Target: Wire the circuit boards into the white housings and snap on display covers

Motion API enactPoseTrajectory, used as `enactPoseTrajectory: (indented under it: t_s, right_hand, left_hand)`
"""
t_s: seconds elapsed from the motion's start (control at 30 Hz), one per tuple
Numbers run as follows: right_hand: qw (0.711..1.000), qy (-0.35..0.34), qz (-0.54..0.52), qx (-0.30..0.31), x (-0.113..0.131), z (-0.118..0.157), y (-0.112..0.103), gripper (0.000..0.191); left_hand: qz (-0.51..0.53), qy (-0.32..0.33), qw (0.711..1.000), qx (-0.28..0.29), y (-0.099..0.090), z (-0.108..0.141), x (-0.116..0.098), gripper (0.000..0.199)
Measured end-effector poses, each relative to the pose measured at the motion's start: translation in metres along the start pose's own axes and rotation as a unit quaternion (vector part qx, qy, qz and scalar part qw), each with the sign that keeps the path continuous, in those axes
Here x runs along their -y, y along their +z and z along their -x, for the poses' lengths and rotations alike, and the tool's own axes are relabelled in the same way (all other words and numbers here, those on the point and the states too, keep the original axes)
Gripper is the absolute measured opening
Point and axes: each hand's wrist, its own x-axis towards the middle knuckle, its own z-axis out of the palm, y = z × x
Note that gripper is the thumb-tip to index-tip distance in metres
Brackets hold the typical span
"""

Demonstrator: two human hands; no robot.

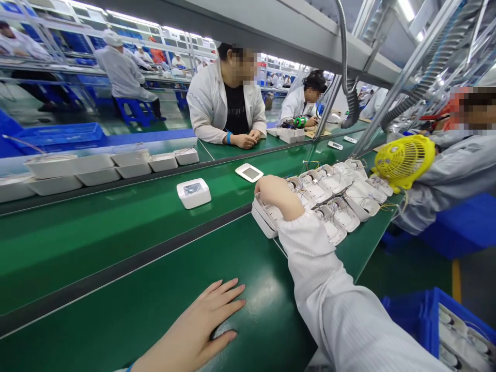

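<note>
While the left hand point(204, 319) lies splayed, the right hand point(278, 193) bends over white casings point(336, 182), fingers hidden, grip unclear.

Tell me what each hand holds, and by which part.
Left hand: nothing. Right hand: at a white casing; its grip is hidden, so I cannot tell.

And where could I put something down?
Bare green tabletop lies between the left hand and the nearer dark strip. Across that strip, there's room left of the white screened box. It's crowded with wired casings from the right hand to the yellow fan.
</note>
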Motion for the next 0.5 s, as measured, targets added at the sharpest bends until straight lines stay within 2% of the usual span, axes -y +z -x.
enactPoseTrajectory:
  t_s: [0.17,0.23,0.27,0.33,0.37,0.4,0.43,0.5]
  right_hand:
    - [0.999,0.003,0.002,-0.037,0.010,0.019,-0.014,0.029]
    - [0.997,-0.007,0.002,-0.083,0.016,0.033,-0.021,0.031]
    - [0.993,-0.021,-0.001,-0.118,0.020,0.040,-0.023,0.032]
    - [0.981,-0.058,-0.014,-0.187,0.030,0.052,-0.026,0.033]
    - [0.975,-0.078,-0.021,-0.206,0.037,0.057,-0.025,0.033]
    - [0.973,-0.093,-0.026,-0.211,0.044,0.059,-0.022,0.032]
    - [0.974,-0.104,-0.029,-0.200,0.053,0.060,-0.017,0.030]
    - [0.982,-0.120,-0.026,-0.142,0.074,0.057,0.000,0.025]
  left_hand:
    - [0.028,-0.007,0.999,0.027,-0.004,-0.002,-0.003,0.046]
    - [0.041,-0.007,0.999,0.025,-0.002,-0.001,-0.003,0.045]
    - [0.050,-0.009,0.999,0.006,0.000,0.001,-0.002,0.044]
    - [0.075,-0.039,0.993,-0.085,0.004,0.004,0.002,0.043]
    - [0.090,-0.077,0.980,-0.158,0.005,0.006,0.006,0.042]
    - [0.108,-0.129,0.955,-0.245,0.006,0.007,0.011,0.041]
    - [0.129,-0.186,0.915,-0.334,0.005,0.009,0.017,0.041]
    - [0.172,-0.281,0.814,-0.479,0.001,0.013,0.032,0.041]
